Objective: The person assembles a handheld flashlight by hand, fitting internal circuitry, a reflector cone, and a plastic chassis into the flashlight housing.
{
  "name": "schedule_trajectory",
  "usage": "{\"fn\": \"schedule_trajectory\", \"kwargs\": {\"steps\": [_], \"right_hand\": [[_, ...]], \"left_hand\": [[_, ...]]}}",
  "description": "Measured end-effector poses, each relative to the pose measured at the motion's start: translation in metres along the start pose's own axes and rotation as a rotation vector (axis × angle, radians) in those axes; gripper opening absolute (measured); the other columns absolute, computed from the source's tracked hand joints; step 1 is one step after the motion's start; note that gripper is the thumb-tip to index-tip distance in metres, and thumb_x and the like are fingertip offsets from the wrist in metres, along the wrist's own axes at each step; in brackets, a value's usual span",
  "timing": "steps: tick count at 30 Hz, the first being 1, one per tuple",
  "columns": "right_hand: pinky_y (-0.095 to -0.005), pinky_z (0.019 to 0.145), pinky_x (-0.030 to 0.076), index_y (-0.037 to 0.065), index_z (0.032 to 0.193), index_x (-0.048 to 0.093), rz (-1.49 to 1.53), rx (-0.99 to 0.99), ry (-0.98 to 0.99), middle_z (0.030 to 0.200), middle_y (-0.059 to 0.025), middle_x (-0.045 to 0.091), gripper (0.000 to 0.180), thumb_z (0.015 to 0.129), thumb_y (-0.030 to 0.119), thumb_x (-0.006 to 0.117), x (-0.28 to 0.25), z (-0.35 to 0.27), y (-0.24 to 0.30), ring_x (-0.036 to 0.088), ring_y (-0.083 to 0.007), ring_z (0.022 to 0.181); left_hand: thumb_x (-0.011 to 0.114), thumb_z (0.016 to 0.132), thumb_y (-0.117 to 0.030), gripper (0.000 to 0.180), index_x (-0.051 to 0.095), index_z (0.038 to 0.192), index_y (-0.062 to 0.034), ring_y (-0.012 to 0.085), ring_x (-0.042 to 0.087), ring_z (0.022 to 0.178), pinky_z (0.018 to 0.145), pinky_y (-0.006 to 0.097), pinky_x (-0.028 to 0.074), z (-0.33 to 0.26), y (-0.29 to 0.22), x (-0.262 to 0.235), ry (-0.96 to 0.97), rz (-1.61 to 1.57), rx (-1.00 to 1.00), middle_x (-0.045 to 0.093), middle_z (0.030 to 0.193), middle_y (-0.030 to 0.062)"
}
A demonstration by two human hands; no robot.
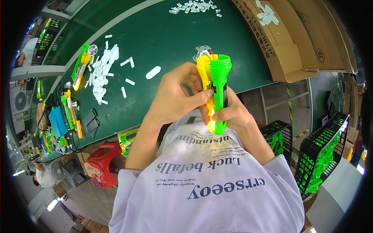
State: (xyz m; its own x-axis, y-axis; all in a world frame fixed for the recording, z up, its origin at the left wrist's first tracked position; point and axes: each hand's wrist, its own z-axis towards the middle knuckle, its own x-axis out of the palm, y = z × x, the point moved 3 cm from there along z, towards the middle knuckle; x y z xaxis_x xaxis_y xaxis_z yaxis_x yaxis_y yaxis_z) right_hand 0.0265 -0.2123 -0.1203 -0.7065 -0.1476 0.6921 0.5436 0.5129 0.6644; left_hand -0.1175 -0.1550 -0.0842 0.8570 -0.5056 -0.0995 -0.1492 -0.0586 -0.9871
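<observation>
- The left hand (175,97) gripped the torch (215,91) from the left, thumb pressed across its body.
- The right hand (229,114) clasped the lower end, fingers curled around it.
- The torch stood upright above the person's white shirt (210,182), at the near table (155,35) edge: half yellow, half green, wide head on top with red wires showing, base glowing.
- White plastic bits (101,72) and another torch (82,64) lay to the left.
- Cardboard box (291,35) stood to the right; black crates (324,151) held green parts.

Glossy green-and-yellow plastic flashlight (216,91); matt green table mat (163,35).
</observation>
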Motion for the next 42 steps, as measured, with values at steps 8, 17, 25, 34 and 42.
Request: {"fn": "schedule_trajectory", "kwargs": {"steps": [8,17,25,34,42], "right_hand": [[-0.0327,0.060,0.050,0.000,0.117,0.048,-0.072,0.003,-0.006,0.077,-0.0077,0.058,0.061,0.059,-0.003,0.062,0.004,-0.001,0.006,0.058,-0.0172,0.064],[-0.0320,0.060,0.051,0.000,0.115,0.049,-0.060,0.000,0.031,0.078,-0.0076,0.058,0.058,0.059,-0.003,0.062,0.001,-0.001,0.002,0.058,-0.0168,0.065],[-0.0300,0.060,0.051,0.001,0.119,0.048,-0.240,-0.042,-0.061,0.079,-0.0061,0.058,0.060,0.061,-0.003,0.064,0.000,-0.002,0.005,0.060,-0.0147,0.068],[-0.0347,0.061,0.055,-0.001,0.119,0.047,-0.125,-0.009,-0.077,0.081,-0.0096,0.058,0.060,0.062,-0.004,0.065,0.007,-0.003,-0.001,0.061,-0.0183,0.069],[-0.0403,0.058,0.058,0.003,0.119,0.042,0.114,-0.018,0.117,0.079,-0.0149,0.058,0.068,0.058,0.000,0.070,-0.005,-0.003,-0.007,0.064,-0.0262,0.066]], "left_hand": [[0.074,0.073,-0.013,0.030,0.064,0.098,-0.0004,0.0121,0.061,0.069,0.058,0.026,0.050,0.000,-0.004,-0.001,0.014,0.064,0.010,0.065,0.079,0.0048],[0.075,0.073,-0.013,0.029,0.065,0.098,-0.0013,0.0120,0.062,0.067,0.056,0.026,0.050,-0.001,-0.004,-0.001,0.006,0.034,0.014,0.066,0.077,0.0053],[0.074,0.071,-0.014,0.027,0.066,0.092,0.0011,0.0137,0.064,0.058,0.054,0.027,0.049,-0.006,-0.005,0.001,-0.042,0.137,-0.076,0.067,0.068,0.0083],[0.073,0.077,-0.014,0.021,0.067,0.089,0.0019,0.0120,0.064,0.056,0.052,0.026,0.047,-0.010,-0.006,-0.006,-0.060,0.118,-0.114,0.069,0.067,0.0090],[0.059,0.081,-0.004,0.008,0.061,0.086,0.0008,0.0178,0.051,0.057,0.051,0.035,0.042,-0.108,-0.089,-0.027,-0.395,-0.511,0.859,0.056,0.076,0.0083]]}}
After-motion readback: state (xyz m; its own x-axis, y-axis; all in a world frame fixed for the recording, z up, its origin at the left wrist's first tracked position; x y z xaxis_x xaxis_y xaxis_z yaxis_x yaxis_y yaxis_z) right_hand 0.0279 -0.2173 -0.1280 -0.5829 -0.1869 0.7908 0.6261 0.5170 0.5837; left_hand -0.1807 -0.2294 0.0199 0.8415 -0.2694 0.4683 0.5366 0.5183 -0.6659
